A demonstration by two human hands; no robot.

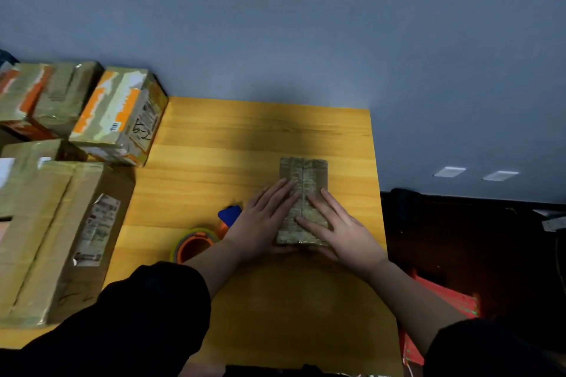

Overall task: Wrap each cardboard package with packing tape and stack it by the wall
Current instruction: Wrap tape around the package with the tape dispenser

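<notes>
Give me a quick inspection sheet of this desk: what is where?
Surface: yellow wooden table against a blue-grey wall.
Job's things: small package under both hands; tape roll to its left.
Clutter: blue object beside the tape; taped boxes stacked at the left.
Grips: left hand and right hand lie flat on the package, fingers straight.
Cables: nothing seen.
Surroundings: red item on the dark floor, right.

A yellow wooden bench (214, 162) stood against a grey-blue wall (275, 24). To its right, the dark floor (459, 239) held a red object (444, 300) near the bench's edge. Two pale rectangles (476, 173) showed low on the wall.
</notes>
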